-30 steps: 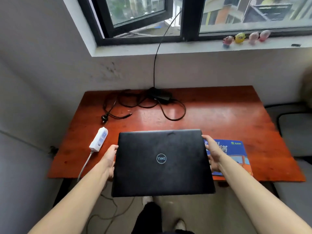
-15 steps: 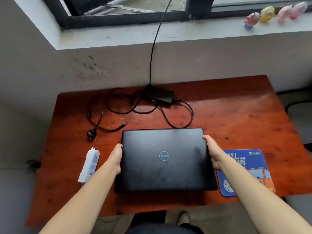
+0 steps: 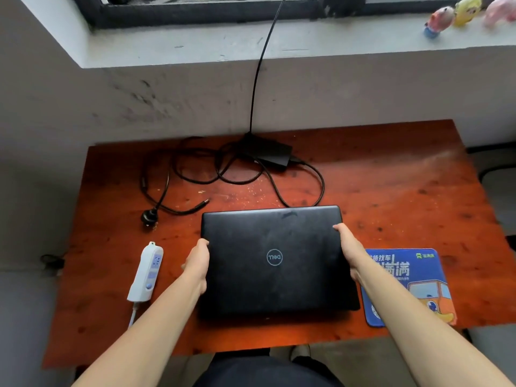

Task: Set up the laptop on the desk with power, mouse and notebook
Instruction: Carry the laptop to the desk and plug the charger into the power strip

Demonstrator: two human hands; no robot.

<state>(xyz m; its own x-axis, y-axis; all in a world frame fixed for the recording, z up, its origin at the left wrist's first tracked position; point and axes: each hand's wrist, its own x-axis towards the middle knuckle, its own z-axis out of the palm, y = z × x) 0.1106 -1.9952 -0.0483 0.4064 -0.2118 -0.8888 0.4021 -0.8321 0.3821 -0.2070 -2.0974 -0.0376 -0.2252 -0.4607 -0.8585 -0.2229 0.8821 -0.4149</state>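
we see a matte black laptop, a flat rectangle, lid shut, faintly scuffed, with a ringed pale logo at centre. it sits mid-tabletop, on glossy red-brown wood. our left grip curls round its 9 o'clock edge, our right grip round its 3 o'clock edge. at 12 o'clock is a black adapter with looped cord; at 9 a white plastic power strip; at 3 a blue mouse pad.

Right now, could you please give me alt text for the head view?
The left hand and right hand grip the sides of a closed black laptop on a desk, between a white power strip and a blue mouse pad.
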